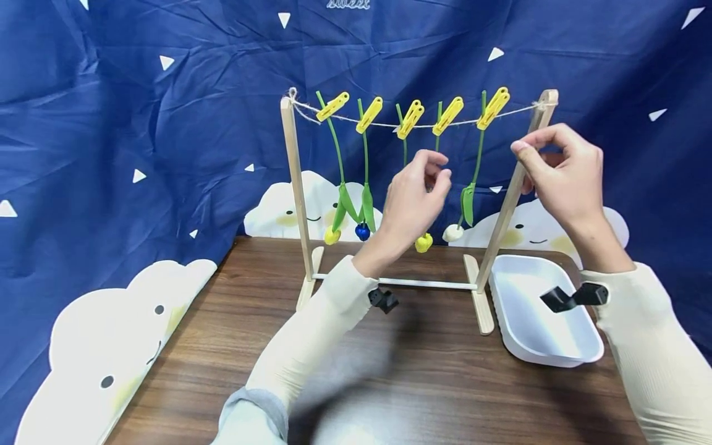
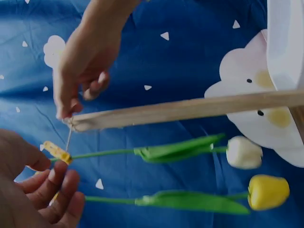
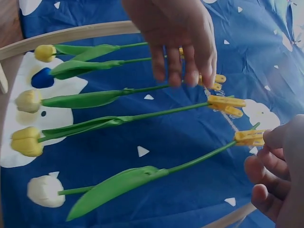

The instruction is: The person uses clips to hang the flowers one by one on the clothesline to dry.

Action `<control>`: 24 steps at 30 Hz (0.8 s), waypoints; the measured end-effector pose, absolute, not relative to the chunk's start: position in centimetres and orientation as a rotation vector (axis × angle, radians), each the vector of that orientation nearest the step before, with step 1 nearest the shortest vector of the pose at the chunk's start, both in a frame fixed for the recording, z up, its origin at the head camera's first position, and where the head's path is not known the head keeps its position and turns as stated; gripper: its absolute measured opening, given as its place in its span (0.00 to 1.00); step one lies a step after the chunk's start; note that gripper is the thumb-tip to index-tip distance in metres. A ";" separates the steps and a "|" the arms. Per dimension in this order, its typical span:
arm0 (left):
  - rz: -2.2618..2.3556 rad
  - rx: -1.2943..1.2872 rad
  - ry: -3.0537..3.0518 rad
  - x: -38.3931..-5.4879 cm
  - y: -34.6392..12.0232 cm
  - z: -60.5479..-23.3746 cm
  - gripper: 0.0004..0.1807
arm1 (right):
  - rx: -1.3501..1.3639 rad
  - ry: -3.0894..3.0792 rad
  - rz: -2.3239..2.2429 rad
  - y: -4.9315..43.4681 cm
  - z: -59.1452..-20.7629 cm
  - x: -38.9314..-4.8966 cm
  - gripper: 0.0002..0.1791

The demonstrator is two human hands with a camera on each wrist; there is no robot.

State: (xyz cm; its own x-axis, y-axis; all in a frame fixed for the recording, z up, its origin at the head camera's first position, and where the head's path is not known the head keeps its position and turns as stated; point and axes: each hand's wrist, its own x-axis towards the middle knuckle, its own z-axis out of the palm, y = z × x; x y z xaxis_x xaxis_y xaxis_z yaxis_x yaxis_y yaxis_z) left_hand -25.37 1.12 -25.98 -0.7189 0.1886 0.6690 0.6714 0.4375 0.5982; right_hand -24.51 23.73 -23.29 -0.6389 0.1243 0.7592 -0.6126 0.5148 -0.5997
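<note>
Several artificial tulips hang heads down from a string (image 1: 517, 112), each stem clipped by a yellow clothespin (image 1: 493, 108). A white tulip (image 1: 453, 233) is rightmost, with a yellow tulip (image 1: 424, 243) beside it; a blue tulip (image 1: 362, 232) and another yellow tulip (image 1: 332, 235) hang farther left. My left hand (image 1: 414, 194), its fingers loosely bent and holding nothing, is in front of the middle stems and hides part of them. My right hand (image 1: 567, 173), also empty with bent fingers, is raised by the top of the right wooden post (image 1: 514, 191). In the right wrist view its fingertips overlap the nearest clothespin (image 3: 249, 138).
The wooden stand's white crossbar (image 1: 428, 283) runs low above the brown table (image 1: 445, 383). A white plastic tub (image 1: 547, 355) sits to the right of the stand, under my right forearm. Behind hangs a blue cloth (image 1: 211, 123) with white triangles and smiling clouds.
</note>
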 end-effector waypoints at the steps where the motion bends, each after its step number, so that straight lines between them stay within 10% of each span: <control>1: -1.248 -0.726 -2.162 -25.3 0.7 -26.2 0.10 | 0.395 -1.980 1.179 23.9 -23.7 -24.5 0.02; 24: -0.659 -0.767 -2.227 -23.0 -9.8 -35.7 0.11 | 0.437 -2.411 0.745 27.0 -36.1 -21.5 0.11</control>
